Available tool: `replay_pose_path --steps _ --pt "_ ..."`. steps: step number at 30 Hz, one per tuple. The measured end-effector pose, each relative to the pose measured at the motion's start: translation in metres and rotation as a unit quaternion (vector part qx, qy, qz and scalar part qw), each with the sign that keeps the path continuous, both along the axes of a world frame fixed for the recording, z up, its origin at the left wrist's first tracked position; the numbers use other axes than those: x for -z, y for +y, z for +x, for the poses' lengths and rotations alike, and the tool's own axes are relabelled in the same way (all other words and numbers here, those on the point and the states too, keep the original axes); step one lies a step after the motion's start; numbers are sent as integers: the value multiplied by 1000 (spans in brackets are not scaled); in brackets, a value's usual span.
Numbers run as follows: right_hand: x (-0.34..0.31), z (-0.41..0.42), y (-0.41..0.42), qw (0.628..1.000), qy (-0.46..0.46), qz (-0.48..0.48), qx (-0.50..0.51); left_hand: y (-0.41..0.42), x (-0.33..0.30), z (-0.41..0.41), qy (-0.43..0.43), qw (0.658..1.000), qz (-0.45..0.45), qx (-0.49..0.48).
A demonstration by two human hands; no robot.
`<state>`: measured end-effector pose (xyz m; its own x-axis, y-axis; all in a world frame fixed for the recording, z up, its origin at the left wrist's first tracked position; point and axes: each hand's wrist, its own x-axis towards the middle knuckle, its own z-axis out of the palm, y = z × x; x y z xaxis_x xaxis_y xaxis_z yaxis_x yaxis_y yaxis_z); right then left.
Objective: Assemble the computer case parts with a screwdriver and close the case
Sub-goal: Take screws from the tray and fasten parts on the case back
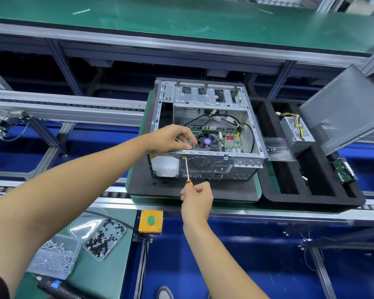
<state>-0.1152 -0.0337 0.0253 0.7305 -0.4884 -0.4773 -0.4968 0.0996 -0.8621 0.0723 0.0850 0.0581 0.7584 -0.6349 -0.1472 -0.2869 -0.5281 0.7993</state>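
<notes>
An open grey computer case (pixel 205 98) lies on a black mat (pixel 194 190) on the conveyor, with its motherboard and fan (pixel 207 141) showing. My left hand (pixel 171 138) reaches over the near top rail of the case, fingers curled at the edge by the fan; I cannot tell what they hold. My right hand (pixel 195 198) grips the orange-collared handle of a thin screwdriver (pixel 187 169). Its tip touches the rear panel just under the top rail, left of the round fan grille (pixel 200 163).
A black foam tray (pixel 311 199) to the right holds a power supply (pixel 297 131), a green circuit board (pixel 342 172) and the leaning grey side panel (pixel 343 108). Clear boxes of black screws (pixel 105 239) and silver screws (pixel 54 257) sit near left. A yellow button box (pixel 151 221) is on the rail.
</notes>
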Motion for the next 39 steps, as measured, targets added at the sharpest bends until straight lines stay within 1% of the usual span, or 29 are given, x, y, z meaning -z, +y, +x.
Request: replay_pose_path --steps 6,9,13,18,20,22,24,26,29,31,34,39 --pt "0 -2 0 1000 -6 -3 -4 -1 2 -2 -11 1000 -17 4" --pt "0 -3 -1 1000 -2 -14 -10 -2 4 -3 -5 1000 -14 -9" --pt "-1 -3 -2 999 10 -32 -14 -2 6 -2 16 999 -48 -19" --pt "-3 -4 -3 999 17 -45 -22 -1 8 -1 27 998 -49 -18" --pt "-4 -4 -5 999 14 -29 -26 -2 9 -2 23 998 -50 -23" --pt "-6 -5 -8 999 11 19 -23 -2 11 -2 15 998 -47 -25" --pt "-9 -5 -11 997 16 76 -15 -1 12 -2 23 998 -49 -23" --pt "-13 -5 -12 995 30 98 -17 0 12 -1 33 998 -49 -22" --pt "-14 -6 -12 993 37 110 -12 0 8 -1 33 999 -32 -14" --pt "-14 -6 -11 993 36 113 -10 -2 3 0 0 1000 -1 5" --pt "-12 -5 -11 996 33 82 -17 -7 -5 3 -25 998 47 30" --pt "-9 -6 -10 997 28 69 -18 -7 -6 0 -46 997 55 32"
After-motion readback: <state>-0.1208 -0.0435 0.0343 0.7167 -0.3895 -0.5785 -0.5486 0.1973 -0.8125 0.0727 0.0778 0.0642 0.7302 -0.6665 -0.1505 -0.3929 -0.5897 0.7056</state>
